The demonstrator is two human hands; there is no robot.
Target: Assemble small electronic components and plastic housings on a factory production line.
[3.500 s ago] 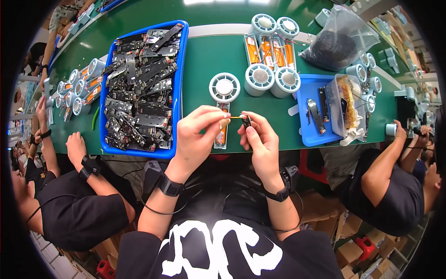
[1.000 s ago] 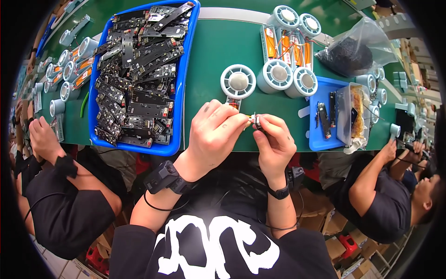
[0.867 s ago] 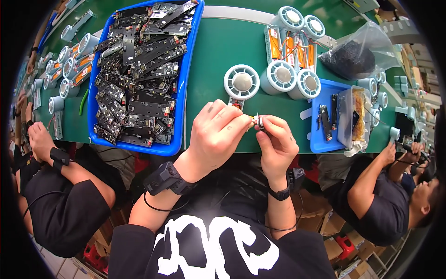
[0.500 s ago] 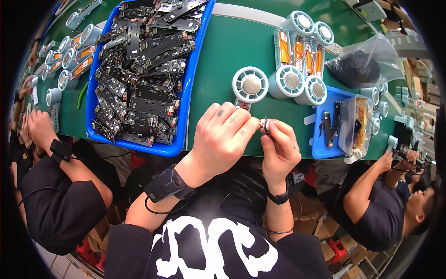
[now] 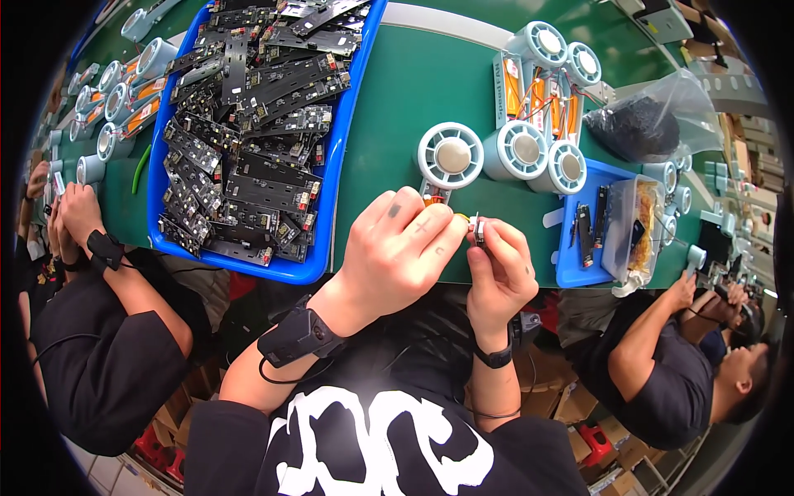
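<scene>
Both hands meet over the table's front edge. My left hand (image 5: pixel 403 244) is closed, knuckles up, its fingertips pinching what looks like a thin yellowish wire; most of it is hidden. In my right hand (image 5: pixel 501 269), thumb and fingers grip a small dark circuit board with a white connector (image 5: pixel 476 228), seen nearly edge-on. The left fingertips almost touch that connector. Just beyond my left hand lies a pale blue handheld fan (image 5: pixel 450 156), round grille up. Its handle runs toward me and shows some red and orange inside; my knuckles cover the rest.
A blue tray (image 5: pixel 329 207) piled with black circuit boards stands at left. Several fans with orange batteries (image 5: pixel 539 91) lie at back right, near a clear bag of dark parts (image 5: pixel 637 128). A smaller blue tray (image 5: pixel 569 269) holds boards and a plastic box. Co-workers sit either side.
Both hands stay together with the board, shifted very slightly. The whole view has moved a little, and more of the near fan's handle shows above my left hand.
</scene>
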